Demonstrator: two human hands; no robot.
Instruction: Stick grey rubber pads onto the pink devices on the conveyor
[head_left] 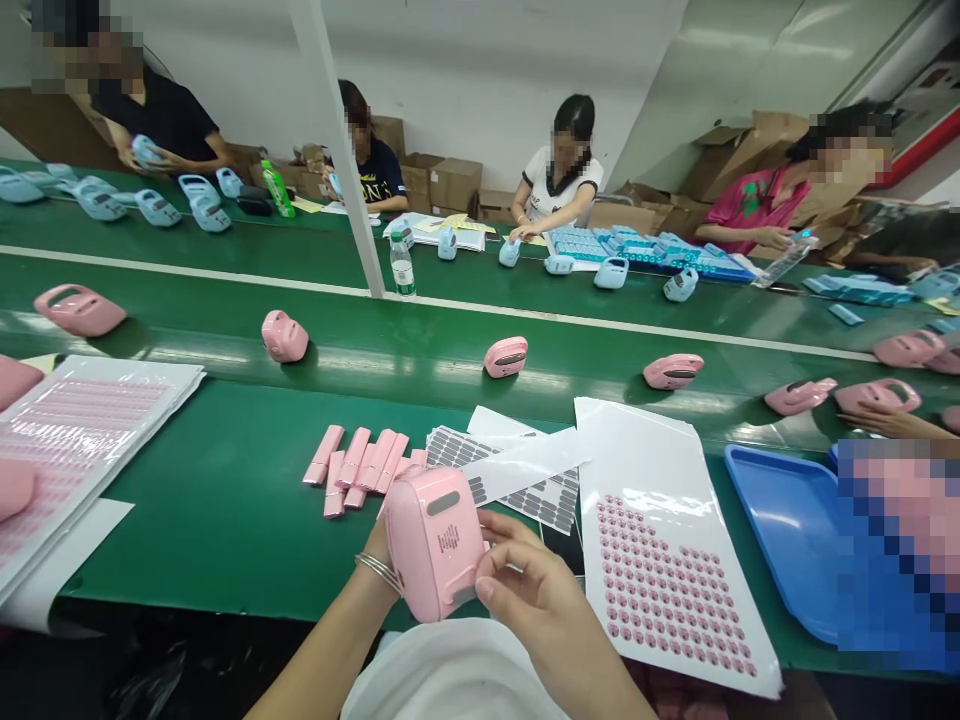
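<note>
While the left hand's grip (386, 535) clamps the pink device (436, 540) at six o'clock, the right hand's grip (486, 560) has fingers curled against its side, above the surface's (247, 500) near edge.

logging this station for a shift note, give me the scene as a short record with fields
left hand: mostly hidden, the left hand supports a pink case
right hand: fingers of the right hand are at the case's other side
beyond the case: loose pink strips, sheets of grey oval stickers
right of the hands: sheet of round stickers, then a blue tray
belt: more pink cases, spaced out
far side: several people, light blue cases, green-capped bottle
</note>
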